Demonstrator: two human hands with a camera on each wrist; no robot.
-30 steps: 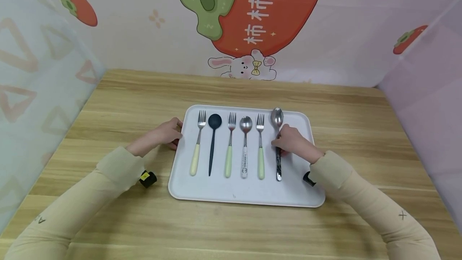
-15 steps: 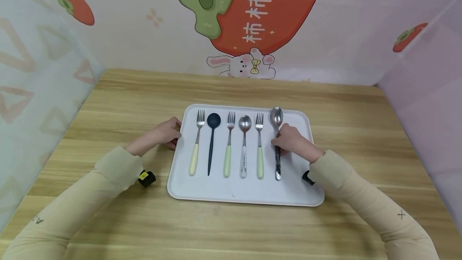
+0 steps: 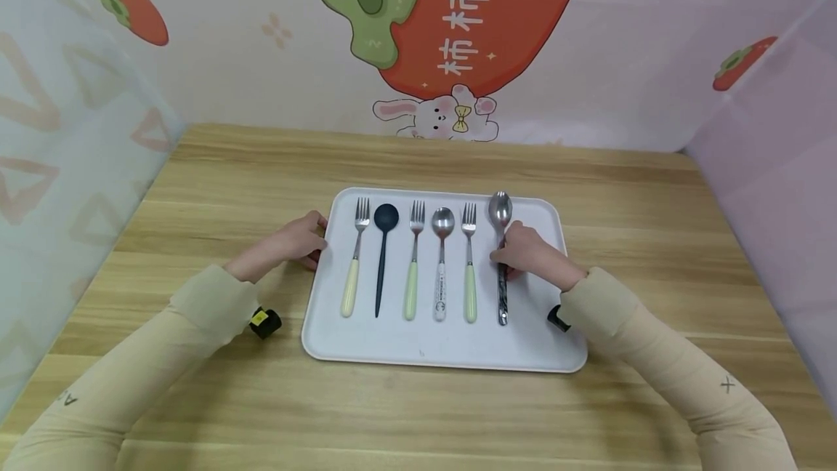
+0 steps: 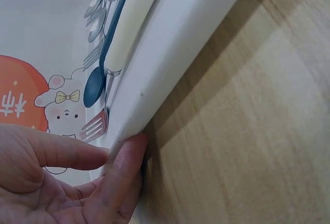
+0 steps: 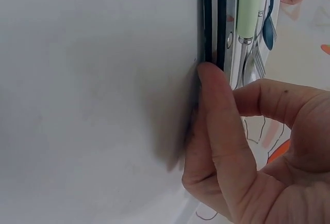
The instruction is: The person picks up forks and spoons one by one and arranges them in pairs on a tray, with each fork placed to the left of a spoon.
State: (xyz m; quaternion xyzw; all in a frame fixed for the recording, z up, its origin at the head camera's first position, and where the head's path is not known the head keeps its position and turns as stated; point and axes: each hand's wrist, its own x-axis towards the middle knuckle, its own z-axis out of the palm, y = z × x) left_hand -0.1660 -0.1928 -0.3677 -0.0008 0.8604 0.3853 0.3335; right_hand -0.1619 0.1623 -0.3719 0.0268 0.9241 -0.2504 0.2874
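A white tray (image 3: 425, 344) lies on the wooden table. On it, from left to right, lie a cream-handled fork (image 3: 350, 289), a black spoon (image 3: 386, 218), a green-handled fork (image 3: 410, 289), a spoon with a printed white handle (image 3: 440, 289) and another green-handled fork (image 3: 470, 289). Farthest right is a metal spoon (image 3: 500, 208) with a dark marbled handle, which my right hand (image 3: 532, 256) pinches around its middle. My left hand (image 3: 297, 240) grips the tray's left edge; the left wrist view shows thumb and fingers (image 4: 126, 167) around the rim.
The wooden table (image 3: 392, 413) extends around the tray on all sides. A printed wall (image 3: 248, 78) with a persimmon and rabbit stands behind it, with side walls left and right. Small black devices (image 3: 264, 323) sit at both wrists.
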